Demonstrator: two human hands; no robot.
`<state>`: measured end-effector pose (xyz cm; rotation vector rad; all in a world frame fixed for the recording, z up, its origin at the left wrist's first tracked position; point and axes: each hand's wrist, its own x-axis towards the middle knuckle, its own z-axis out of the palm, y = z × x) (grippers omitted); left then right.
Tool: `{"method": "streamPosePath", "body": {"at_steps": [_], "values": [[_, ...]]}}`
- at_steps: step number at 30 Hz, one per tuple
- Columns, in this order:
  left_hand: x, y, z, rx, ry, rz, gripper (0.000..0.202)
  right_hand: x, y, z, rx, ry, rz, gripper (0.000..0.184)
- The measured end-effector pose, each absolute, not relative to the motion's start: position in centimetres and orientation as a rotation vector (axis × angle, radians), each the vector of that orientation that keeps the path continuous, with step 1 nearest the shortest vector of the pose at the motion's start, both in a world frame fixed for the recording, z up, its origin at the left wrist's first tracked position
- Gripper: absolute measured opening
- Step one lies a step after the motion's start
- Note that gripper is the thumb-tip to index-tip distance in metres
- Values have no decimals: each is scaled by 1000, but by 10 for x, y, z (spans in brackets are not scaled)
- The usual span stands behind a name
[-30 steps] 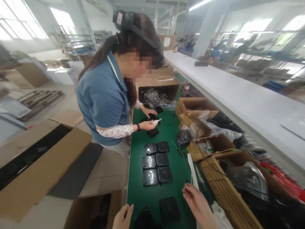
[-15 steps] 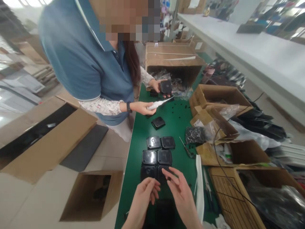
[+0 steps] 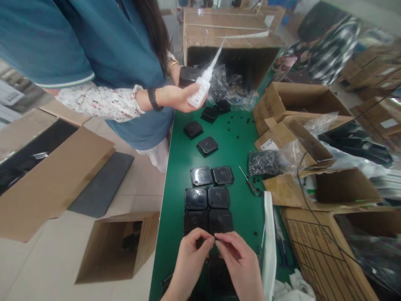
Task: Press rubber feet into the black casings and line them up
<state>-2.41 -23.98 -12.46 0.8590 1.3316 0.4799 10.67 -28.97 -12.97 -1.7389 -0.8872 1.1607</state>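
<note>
My left hand [image 3: 194, 255] and my right hand [image 3: 239, 261] meet fingertip to fingertip over the near end of the bench, each closed in a pinch. Between the tips is a small black piece, mostly hidden, seemingly in the right fingers; what the left pinch holds I cannot make out. Under my hands lies a black square plastic case [image 3: 219, 278], partly covered. Just beyond, similar black cases [image 3: 218, 197] lie flat in two columns.
Across the green bench [image 3: 241, 196], a co-worker's hand [image 3: 180, 97] holds a white nozzle bottle [image 3: 200, 90]. On the right are a screwdriver [image 3: 249, 182], a bag of black parts [image 3: 265, 163], a white strip [image 3: 268, 246], scissors [image 3: 280, 238] and open cartons [image 3: 308, 246]. Another carton [image 3: 109, 251] stands on the floor left.
My hands have come together from apart, and their fingertips now meet. The co-worker's bottle has moved up and tilted nozzle-up. My view has shifted forward and down.
</note>
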Motion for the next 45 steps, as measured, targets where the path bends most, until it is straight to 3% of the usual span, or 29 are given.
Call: {"method": "streamPosePath", "body": {"at_steps": [3,11,16,21,26,31,39,45], "values": [[-26,-238,-129,755,1323,434,31,104,-285,-135,-1705,-704,1314,25],[-37,-236,-129,527,1315,535,37,94,-277,-129,-1616,-842,1198,17],[-43,-238,-126,629,1354,545,29,88,-283,-137,-1564,-503,1394,26],[-42,-242,-128,606,1368,553,36,88,-286,-144,-1573,-307,1506,36],[-38,-246,-132,585,1384,544,41,90,-288,-142,-1632,-427,1407,37],[-33,-248,-133,538,1374,536,43,90,-291,-135,-1714,-863,1160,19],[-27,-252,-140,151,1203,592,40,100,-291,-137,-1741,-936,1162,15],[-21,-263,-156,627,1352,391,40,109,-300,-150,-1862,-896,1171,22]]}}
